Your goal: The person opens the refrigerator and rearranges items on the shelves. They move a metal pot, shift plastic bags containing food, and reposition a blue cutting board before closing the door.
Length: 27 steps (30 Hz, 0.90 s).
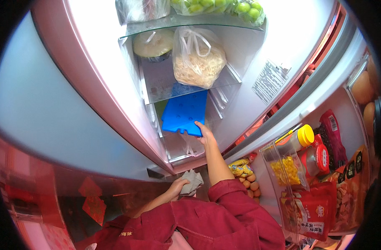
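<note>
My right hand grips the near corner of a blue plastic ice pack, thumb on top. The pack reaches into the refrigerator, its far end beneath a glass shelf. What supports it there I cannot tell. A crumpled grey cloth is held in my left hand, low in front of my body. On the shelf above the pack sits a tied clear bag of pale shredded food. Behind it, to the left, lies a cut melon-like piece under plastic wrap.
The upper glass shelf carries bagged green fruit. On the right, the open door's bins hold a yellow-lidded jar, a red-lidded jar, red food packets and eggs. A closed door stands left.
</note>
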Available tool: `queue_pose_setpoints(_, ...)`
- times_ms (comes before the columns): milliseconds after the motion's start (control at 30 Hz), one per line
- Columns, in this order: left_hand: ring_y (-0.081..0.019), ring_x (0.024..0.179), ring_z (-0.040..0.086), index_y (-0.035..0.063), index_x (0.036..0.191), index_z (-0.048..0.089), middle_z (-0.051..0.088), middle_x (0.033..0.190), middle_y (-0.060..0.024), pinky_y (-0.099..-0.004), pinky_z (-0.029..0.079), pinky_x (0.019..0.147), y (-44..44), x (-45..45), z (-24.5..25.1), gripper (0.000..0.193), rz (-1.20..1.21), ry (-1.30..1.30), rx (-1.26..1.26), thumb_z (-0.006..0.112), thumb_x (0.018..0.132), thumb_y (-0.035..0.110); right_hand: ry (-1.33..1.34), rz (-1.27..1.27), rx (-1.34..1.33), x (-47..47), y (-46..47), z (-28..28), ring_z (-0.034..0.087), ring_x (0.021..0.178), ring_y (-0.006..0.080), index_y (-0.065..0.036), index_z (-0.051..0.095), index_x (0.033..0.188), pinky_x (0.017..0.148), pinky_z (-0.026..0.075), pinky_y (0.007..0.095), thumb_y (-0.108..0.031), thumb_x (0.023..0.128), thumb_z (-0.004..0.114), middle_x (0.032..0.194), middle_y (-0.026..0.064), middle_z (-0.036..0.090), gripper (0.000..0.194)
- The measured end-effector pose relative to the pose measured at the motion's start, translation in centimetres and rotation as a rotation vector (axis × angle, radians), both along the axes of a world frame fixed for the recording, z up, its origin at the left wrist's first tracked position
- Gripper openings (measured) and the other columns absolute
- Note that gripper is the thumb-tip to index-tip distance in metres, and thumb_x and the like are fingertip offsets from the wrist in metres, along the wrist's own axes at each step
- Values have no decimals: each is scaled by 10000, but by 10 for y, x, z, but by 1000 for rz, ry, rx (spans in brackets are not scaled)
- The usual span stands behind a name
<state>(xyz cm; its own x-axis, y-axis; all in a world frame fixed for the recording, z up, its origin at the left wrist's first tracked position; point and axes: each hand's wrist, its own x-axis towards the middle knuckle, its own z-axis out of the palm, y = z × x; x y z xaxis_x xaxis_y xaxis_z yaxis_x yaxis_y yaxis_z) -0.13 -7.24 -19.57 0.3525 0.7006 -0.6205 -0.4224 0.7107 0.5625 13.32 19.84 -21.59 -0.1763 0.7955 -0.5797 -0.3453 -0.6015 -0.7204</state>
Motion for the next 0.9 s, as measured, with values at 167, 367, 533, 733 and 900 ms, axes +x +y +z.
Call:
queue_pose_setpoints(167, -214, 861, 626, 28, 1233, 501, 617, 1047, -107, -351, 537, 737, 0, -2, 10, 366, -18, -24, -1, 503, 880, 124, 91, -65, -27, -14, 17, -10, 650, 808, 230, -116, 568, 1190, 639, 538, 397, -355, 819, 745, 1056, 102, 654, 475)
queue_pose_setpoints(367, -223, 829, 637, -6, 1202, 534, 647, 986, -120, -333, 520, 735, -1, 1, 9, 358, 113, 0, -5, 500, 863, 105, 23, -88, 79, -13, 14, -3, 656, 886, 256, -12, 562, 1204, 720, 563, 409, -298, 813, 760, 1084, 138, 647, 523)
queue_pose_setpoints(533, -218, 957, 609, 14, 1304, 483, 602, 1132, -111, -345, 503, 824, -2, -9, -12, 447, 140, 60, 62, 497, 868, 113, -32, -22, 116, 17, 1, 4, 656, 898, 247, 25, 558, 1194, 759, 562, 375, -280, 810, 763, 1087, 156, 640, 531)
queue_pose_setpoints(733, -193, 992, 590, 8, 1249, 512, 609, 1103, -84, -311, 472, 886, 8, 1, 35, 392, 356, 97, 204, 512, 873, 118, -44, -53, 112, 73, -14, -3, 652, 896, 262, 51, 531, 1200, 742, 559, 377, -301, 806, 769, 1074, 177, 634, 579)
queue_pose_setpoints(900, -183, 1052, 552, 15, 1298, 463, 573, 1175, -82, -311, 435, 925, 27, 11, 31, 426, 488, 144, 300, 534, 894, 134, -367, -365, 163, 77, -20, -21, 605, 977, 288, 89, 504, 1190, 832, 499, 397, -409, 814, 738, 1119, 212, 596, 667)
